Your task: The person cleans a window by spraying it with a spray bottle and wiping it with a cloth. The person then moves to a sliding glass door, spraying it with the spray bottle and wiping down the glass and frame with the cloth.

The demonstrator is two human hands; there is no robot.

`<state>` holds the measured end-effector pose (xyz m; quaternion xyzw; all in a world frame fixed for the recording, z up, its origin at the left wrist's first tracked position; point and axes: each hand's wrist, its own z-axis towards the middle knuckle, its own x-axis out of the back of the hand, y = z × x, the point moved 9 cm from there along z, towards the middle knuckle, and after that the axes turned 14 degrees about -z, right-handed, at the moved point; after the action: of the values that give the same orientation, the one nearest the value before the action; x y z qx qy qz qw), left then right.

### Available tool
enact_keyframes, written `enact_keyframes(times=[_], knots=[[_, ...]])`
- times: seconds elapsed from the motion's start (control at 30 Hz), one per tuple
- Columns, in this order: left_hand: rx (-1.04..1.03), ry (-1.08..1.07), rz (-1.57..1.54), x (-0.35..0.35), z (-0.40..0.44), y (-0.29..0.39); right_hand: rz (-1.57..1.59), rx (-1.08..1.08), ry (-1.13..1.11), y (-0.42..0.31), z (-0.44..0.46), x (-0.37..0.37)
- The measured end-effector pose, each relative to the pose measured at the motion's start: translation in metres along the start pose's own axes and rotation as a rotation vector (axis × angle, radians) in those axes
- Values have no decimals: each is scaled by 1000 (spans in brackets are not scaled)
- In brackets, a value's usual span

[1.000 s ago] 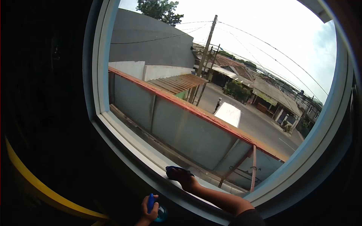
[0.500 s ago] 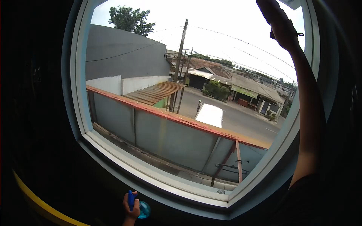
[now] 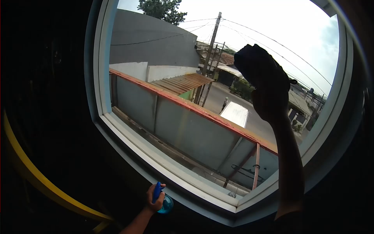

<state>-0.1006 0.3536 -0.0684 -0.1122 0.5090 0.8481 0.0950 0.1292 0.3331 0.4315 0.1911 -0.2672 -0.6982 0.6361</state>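
Note:
My left hand (image 3: 151, 198) is wrapped round the neck of a spray bottle (image 3: 166, 204) with a blue trigger head and a clear blue body, held low below the window frame. Against the window pane (image 3: 187, 113), my right hand (image 3: 270, 99) is raised and closed on a dark cloth (image 3: 257, 64). Backlight turns the cloth and hand nearly black, so finger detail is hidden. A small loop of the cloth sticks out on the right side.
A white window frame (image 3: 163, 163) surrounds the glass. At the lower left curves a yellow bar (image 3: 39, 177). Outside lie a panelled barrier with a red top rail (image 3: 183, 105), a utility pole (image 3: 212, 45), a white vehicle (image 3: 235, 113) and a road.
My right hand has brought the cloth down and leftward from the window's upper right corner. My left hand and the bottle sit slightly higher and farther right, as the whole view has shifted.

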Motion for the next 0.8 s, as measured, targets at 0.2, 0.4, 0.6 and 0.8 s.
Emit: enact_keyframes(times=[0.2, 0.4, 0.6, 0.8], knots=[[148, 43, -196, -13, -14, 12, 113, 474, -794, -303, -421, -98], [169, 78, -104, -6, -21, 18, -194, 598, -600, -281, -433, -83], [198, 24, -174, -42, -12, 0, -95, 60, -308, 1, -102, -13], [196, -85, -284, -88, -1, -17, -499, -13, -194, 241, 70, 55]])
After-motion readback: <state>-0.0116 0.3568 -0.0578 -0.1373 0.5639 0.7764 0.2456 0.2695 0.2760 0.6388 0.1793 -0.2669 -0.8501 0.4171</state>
